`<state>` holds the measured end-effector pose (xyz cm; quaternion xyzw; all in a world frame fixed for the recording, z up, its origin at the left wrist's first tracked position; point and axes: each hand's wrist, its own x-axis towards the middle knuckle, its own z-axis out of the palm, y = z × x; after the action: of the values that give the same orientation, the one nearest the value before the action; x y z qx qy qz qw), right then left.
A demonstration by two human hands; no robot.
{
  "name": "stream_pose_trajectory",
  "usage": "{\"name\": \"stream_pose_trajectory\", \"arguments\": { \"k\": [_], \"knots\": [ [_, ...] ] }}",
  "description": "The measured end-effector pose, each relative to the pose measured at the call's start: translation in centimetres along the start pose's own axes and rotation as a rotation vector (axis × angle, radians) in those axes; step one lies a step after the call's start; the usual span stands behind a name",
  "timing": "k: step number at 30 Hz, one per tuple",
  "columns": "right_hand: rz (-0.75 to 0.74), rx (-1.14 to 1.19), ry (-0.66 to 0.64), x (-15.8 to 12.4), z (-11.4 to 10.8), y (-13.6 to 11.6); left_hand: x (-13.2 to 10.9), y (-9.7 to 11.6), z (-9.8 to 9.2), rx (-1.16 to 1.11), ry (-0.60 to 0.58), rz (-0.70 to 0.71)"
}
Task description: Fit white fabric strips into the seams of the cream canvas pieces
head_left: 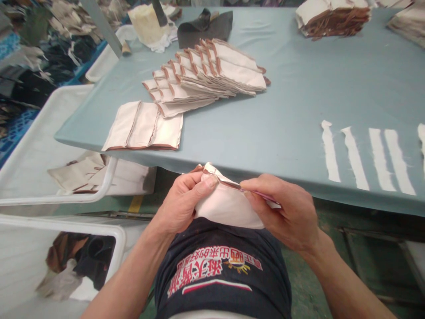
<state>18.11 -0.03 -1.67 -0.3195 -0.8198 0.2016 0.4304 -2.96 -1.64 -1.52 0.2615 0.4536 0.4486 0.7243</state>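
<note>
My left hand point(189, 195) pinches a cream fabric piece point(229, 210) with a brown seam along its top, thumb pressed on the edge. It is held in front of my apron, just off the table's near edge. My right hand point(282, 208) is closed around a slim purple-handled tool point(265, 196), whose exact kind I cannot make out. Its thin front end lies along the brown seam, close to my left thumb. Beyond my hands, a flat cream panel point(144, 126) with brown edges lies on the table point(292, 110), beside a fanned stack of similar pieces point(206, 75).
Several white cloth strips point(357, 157) lie at the table's right. A dark folded sheet point(206, 29) and a fabric bundle point(334, 17) are at the back. White bins point(36, 133) holding fabric stand at left, near a metal post point(101, 26).
</note>
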Motion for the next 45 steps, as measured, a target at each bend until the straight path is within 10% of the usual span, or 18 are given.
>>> {"name": "stream_pose_trajectory", "arguments": {
  "k": [19,29,45],
  "knots": [
    [-0.224,-0.254,-0.005,-0.2,-0.3,-0.2,-0.1,-0.9,-1.3,0.067,-0.092,0.051],
    [-0.064,-0.06,0.051,-0.2,0.4,0.0,-0.6,0.1,-0.6,0.481,-0.039,0.367],
    [0.151,-0.081,-0.006,-0.6,0.6,-1.5,-1.2,-0.2,0.9,0.656,0.111,0.376]
  ]
}}
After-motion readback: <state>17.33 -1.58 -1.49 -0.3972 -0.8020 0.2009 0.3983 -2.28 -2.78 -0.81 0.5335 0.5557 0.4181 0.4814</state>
